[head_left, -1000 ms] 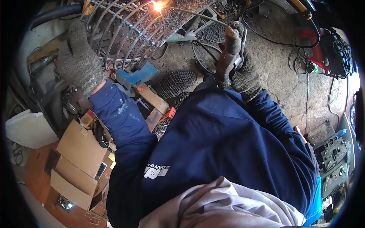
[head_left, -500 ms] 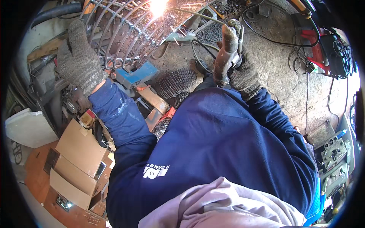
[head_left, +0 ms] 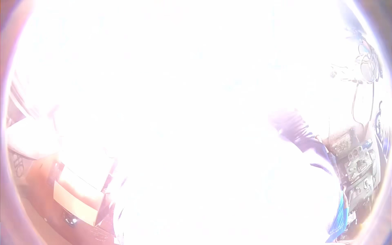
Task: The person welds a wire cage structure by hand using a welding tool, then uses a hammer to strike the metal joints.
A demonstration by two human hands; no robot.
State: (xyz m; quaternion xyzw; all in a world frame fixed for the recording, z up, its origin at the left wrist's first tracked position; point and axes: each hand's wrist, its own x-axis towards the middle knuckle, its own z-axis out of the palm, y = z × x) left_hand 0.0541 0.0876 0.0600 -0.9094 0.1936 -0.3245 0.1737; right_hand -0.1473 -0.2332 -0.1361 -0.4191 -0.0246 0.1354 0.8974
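At lower left, edges of cardboard box | central room lost in glare | hands hidden, state unreadable

Most of the scene washed out to white by glare. At near left, cardboard box rendered pale peach, wooden surface orange-brown; at left, flat board left pinkish white. At right, sleeve tinted violet, machine part mottled grey. Bright blue shown on item at near right.
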